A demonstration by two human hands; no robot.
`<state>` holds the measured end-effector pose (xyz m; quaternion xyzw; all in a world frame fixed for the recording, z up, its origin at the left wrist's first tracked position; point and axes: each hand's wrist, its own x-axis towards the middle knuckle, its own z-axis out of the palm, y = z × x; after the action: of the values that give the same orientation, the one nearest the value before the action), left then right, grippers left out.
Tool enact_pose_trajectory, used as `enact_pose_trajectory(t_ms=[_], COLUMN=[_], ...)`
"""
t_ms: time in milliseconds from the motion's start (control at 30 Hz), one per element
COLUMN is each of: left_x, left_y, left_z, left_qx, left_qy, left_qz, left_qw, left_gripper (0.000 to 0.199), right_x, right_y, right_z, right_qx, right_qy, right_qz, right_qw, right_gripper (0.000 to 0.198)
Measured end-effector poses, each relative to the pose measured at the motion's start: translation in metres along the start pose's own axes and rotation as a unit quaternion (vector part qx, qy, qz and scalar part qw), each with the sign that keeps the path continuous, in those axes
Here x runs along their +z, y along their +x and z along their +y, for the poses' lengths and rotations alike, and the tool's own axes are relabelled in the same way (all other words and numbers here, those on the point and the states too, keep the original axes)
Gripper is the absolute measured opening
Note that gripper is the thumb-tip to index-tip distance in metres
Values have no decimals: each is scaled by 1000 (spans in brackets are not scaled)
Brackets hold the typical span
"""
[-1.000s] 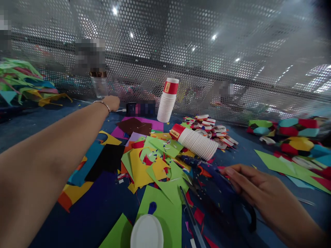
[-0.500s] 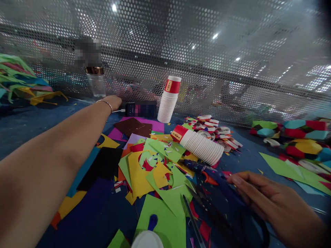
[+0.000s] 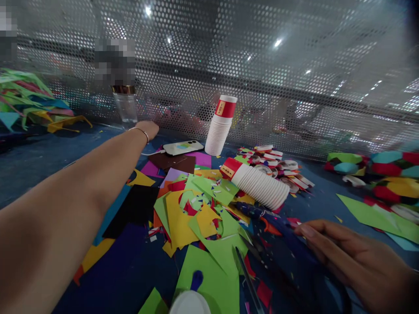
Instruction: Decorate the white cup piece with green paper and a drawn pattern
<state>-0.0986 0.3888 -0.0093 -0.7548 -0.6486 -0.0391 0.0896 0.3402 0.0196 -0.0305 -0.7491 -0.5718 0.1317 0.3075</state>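
My left hand (image 3: 149,129) reaches to the back of the table, beside a phone (image 3: 183,147). Its fingers are mostly turned away, so I cannot see their grip. The phone lies back up, with a white cable at its left end. My right hand (image 3: 347,257) is at the right, thumb and fingers pressed together; a small reddish bit shows near the fingertips, too unclear to name. Close to those fingertips is a dark blue glue gun (image 3: 253,210) with an orange trigger (image 3: 271,227). Scissors (image 3: 248,279) lie nearer me.
One stack of paper cups (image 3: 218,131) stands upright; another stack (image 3: 262,185) lies on its side. Cut coloured paper (image 3: 183,218) covers the middle. A clear jar (image 3: 126,107) stands by the perforated metal screen (image 3: 183,87). Paper balls (image 3: 345,163) sit at the right.
The phone has gone from leaning with its screen towards me to lying flat, back up. My left hand stays close to it. My right hand has barely moved.
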Motion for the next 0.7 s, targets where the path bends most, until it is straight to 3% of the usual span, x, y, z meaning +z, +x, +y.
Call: enact_pose_trajectory(t_ms=[100,300,467,633,700], left_x=[-12,-59,-112,-176,-193], left_y=[-9,-34,-73,-129,-150], left_z=[4,30,56,66,70], left_qx=[29,92,100,94,92], left_qy=[40,77,58,17,-26], left_qz=[24,136,239,366,436], left_qw=[998,983,964,926,895], left_gripper=[36,35,26,52,45], right_x=[-2,-1,-2,-1,-1], right_y=[0,-4,-7,-8,-8], right_z=[-2,-13,-16,-19,-21], right_qx=[5,24,11,15,13], right_qy=[-25,-29,-26,-19,-20], right_qz=[-73,-46,-54,-55,-52], right_qw=[997,998,998,998,998], right_gripper=[42,52,52,55,56])
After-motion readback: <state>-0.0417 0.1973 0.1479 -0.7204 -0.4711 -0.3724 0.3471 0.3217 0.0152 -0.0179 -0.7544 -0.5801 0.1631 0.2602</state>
